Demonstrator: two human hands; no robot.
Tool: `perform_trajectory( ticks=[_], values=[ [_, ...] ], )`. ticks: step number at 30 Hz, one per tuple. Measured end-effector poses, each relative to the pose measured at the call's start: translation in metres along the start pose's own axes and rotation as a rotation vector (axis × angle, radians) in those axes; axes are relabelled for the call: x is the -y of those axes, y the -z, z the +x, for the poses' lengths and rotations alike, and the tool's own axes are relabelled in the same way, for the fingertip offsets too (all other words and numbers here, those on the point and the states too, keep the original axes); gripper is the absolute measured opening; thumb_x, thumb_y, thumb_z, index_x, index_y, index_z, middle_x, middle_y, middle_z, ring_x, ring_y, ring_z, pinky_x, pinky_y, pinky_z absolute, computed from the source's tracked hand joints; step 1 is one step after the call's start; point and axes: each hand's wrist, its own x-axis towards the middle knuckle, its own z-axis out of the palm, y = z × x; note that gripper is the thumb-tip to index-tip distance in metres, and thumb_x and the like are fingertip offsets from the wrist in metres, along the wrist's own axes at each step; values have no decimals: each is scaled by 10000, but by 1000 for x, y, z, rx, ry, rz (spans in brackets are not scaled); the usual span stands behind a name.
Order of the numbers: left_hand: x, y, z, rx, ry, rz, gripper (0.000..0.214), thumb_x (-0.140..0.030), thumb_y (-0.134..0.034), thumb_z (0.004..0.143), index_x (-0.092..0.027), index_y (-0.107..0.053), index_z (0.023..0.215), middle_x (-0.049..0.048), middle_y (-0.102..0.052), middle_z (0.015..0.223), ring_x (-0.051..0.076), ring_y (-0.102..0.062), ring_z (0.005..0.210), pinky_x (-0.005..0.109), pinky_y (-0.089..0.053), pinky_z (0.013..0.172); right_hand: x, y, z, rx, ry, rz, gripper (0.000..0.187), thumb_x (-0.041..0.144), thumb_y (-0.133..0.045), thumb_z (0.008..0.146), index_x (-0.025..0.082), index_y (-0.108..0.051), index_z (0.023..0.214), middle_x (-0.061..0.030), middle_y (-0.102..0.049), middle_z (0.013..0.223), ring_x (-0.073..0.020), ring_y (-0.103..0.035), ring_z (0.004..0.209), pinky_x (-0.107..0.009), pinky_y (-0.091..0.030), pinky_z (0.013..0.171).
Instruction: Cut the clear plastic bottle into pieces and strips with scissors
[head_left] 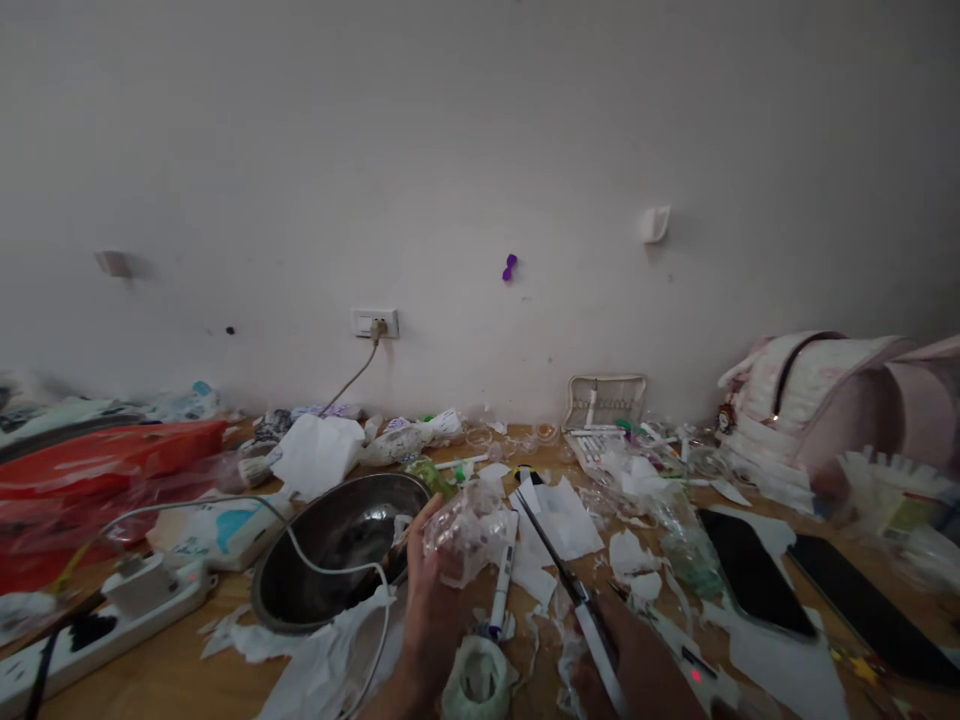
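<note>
My left hand (431,610) rises from the bottom edge and grips a crumpled clear plastic piece (469,530) just right of a dark metal bowl (337,560). My right hand (637,660) sits low at the bottom right, closed around the handles of long scissors (559,565), whose blades point up and left toward the plastic. A white marker pen (501,590) lies between the hands, and a roll of tape (478,680) sits below it.
The wooden table is littered with torn paper scraps (562,520). A white power strip (112,610) and cable lie left, a red bag (105,455) beyond. Two dark phones (754,570) lie right, a pink backpack (817,400) behind. A wall socket (375,323) is on the wall.
</note>
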Motion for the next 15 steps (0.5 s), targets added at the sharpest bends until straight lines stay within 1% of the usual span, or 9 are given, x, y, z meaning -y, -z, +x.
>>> perform_trajectory(
  ticks=[2, 4, 7, 9, 11, 13, 15],
  values=[
    [-1, 0, -5, 16, -72, 45, 495, -438, -719, 673, -277, -563, 1114, 67, -635, 1172, 270, -595, 1087, 407, -481, 917, 7, 4, 0, 31, -60, -6, 374, 391, -558, 669, 193, -566, 987, -102, -658, 948, -263, -597, 882, -323, -436, 761],
    [1, 1, -8, 16, -174, 91, 489, -397, -733, 658, -256, -564, 1095, 79, -597, 1226, 268, -549, 1154, 394, -447, 959, 12, 6, 0, 62, -108, 6, 397, 382, -553, 665, 179, -571, 1005, -104, -660, 945, -263, -596, 880, -330, -434, 769],
    [3, 4, -12, 12, -342, 144, 468, -372, -738, 625, -241, -567, 1040, 87, -560, 1242, 295, -502, 1195, 424, -451, 951, 15, 6, 1, 91, -118, 15, 348, 365, -523, 694, 172, -597, 974, -100, -660, 973, -246, -591, 896, -324, -426, 792],
    [2, 5, -12, 28, -419, 179, 423, -347, -749, 601, -246, -575, 974, 72, -579, 1173, 294, -519, 1158, 429, -476, 917, 15, 6, 2, 118, -111, 10, 311, 359, -518, 704, 179, -613, 940, -94, -662, 995, -238, -590, 915, -319, -421, 809],
    [1, 5, -11, 37, -468, 198, 359, -318, -761, 591, -250, -581, 895, 47, -608, 1067, 261, -562, 1075, 396, -498, 884, 15, 6, 2, 137, -121, 5, 304, 366, -525, 702, 182, -620, 925, -95, -664, 1013, -238, -592, 917, -321, -422, 807],
    [-1, 4, -9, 30, -496, 192, 292, -347, -754, 614, -251, -577, 826, 27, -621, 971, 222, -591, 988, 359, -505, 869, 15, 6, 3, 143, -126, -2, 295, 366, -526, 701, 185, -623, 914, -93, -669, 998, -235, -596, 892, -324, -425, 786],
    [-2, 3, -8, 23, -521, 172, 278, -410, -743, 630, -246, -564, 766, 13, -622, 896, 199, -606, 908, 345, -514, 848, 14, 7, 4, 141, -106, -19, 283, 364, -512, 718, 189, -625, 908, -93, -670, 982, -236, -593, 881, -325, -422, 771]
  ],
)
